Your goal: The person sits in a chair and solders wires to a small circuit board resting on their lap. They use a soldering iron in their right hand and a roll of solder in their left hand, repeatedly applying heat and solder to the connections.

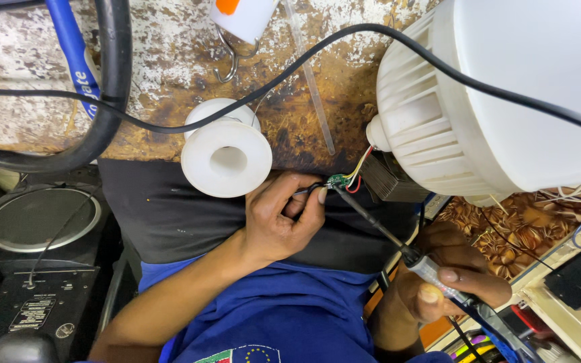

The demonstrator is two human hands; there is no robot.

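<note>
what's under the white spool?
The white spool sits at the edge of the worn, stained workbench, overhanging dark cloth below. A black cable crosses above it. The bench surface directly beneath its flange is covered.

The spool (226, 158) sits on the table (169, 74), left of the big lamp (492, 101). The little board (337, 180) lies between them.

A tiny green circuit board (337, 179) with red and yellow wires sits just beyond the left grip; a slim soldering iron (398, 245) slants from the right grip, tip touching it.
</note>
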